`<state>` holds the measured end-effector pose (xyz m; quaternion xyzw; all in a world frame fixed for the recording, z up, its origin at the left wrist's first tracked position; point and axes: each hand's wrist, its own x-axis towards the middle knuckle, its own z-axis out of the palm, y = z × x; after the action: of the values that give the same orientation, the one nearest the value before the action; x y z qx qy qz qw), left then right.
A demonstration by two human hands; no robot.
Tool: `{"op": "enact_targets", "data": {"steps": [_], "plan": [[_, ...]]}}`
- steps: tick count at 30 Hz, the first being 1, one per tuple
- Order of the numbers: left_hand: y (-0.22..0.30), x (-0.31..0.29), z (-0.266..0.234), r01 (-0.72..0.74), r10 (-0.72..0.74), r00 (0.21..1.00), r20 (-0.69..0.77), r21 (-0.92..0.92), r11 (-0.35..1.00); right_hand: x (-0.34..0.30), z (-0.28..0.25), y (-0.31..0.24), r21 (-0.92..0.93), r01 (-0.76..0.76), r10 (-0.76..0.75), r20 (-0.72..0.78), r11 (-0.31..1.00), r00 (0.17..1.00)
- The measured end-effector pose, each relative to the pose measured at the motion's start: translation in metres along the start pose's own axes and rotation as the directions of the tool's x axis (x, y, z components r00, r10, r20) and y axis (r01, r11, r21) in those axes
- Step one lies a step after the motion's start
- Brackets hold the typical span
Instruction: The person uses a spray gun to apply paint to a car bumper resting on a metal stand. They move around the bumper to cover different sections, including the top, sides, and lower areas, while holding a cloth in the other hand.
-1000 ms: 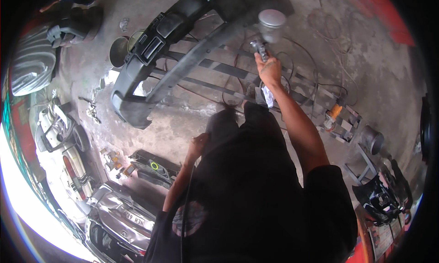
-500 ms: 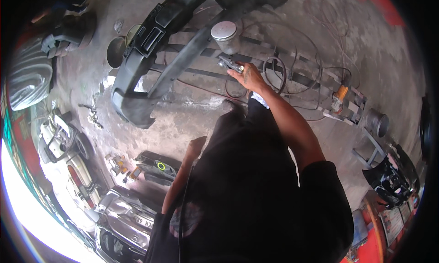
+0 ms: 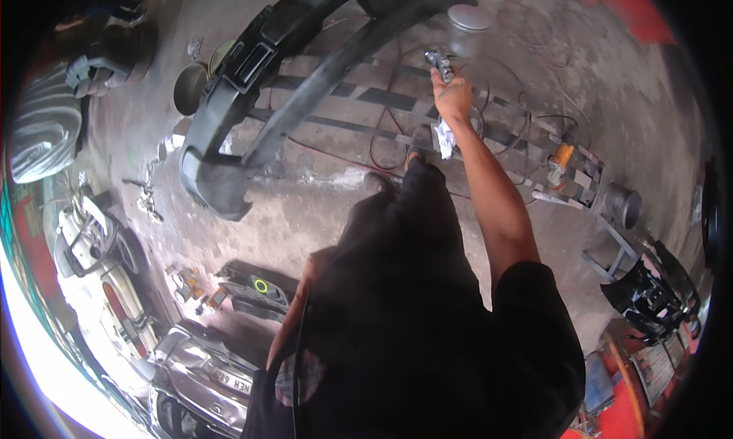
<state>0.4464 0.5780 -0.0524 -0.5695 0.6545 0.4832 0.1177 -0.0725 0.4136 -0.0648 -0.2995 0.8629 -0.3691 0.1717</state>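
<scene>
Where gripped, metallic spray gun (image 3: 441, 62)

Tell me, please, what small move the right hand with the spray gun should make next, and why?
Probably sweep the spray gun leftward along the dark bumper. The right hand holds it raised at the bumper's right end, its cup on top, and most of the bumper's length lies to the left, resting on a slatted stand.

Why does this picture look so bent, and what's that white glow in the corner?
Head view: the fisheye lens bows straight edges toward a dark round rim; daylight burns out the lower-left edge; the right hand holding the spray gun is fairly sharp, while the dark bumper shows soft detail.
</scene>
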Motion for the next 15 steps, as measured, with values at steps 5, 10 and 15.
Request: {"op": "enact_targets", "data": {"steps": [5,10,15], "plan": [[0.017,-0.005,-0.022,-0.174,0.189,0.980,0.061,-0.195,0.965,-0.090,0.031,-0.015,0.065,0.178,-0.190,0.319,0.982,0.929],[0.027,-0.011,-0.026,-0.149,0.160,0.985,0.057,-0.167,0.975,-0.167,0.047,-0.069,0.226,0.268,-0.350,0.608,0.937,0.712],[-0.036,-0.015,0.005,-0.358,0.355,0.933,-0.055,-0.072,0.931,-0.181,0.049,-0.073,0.195,0.375,-0.401,0.676,0.906,0.618]]}}
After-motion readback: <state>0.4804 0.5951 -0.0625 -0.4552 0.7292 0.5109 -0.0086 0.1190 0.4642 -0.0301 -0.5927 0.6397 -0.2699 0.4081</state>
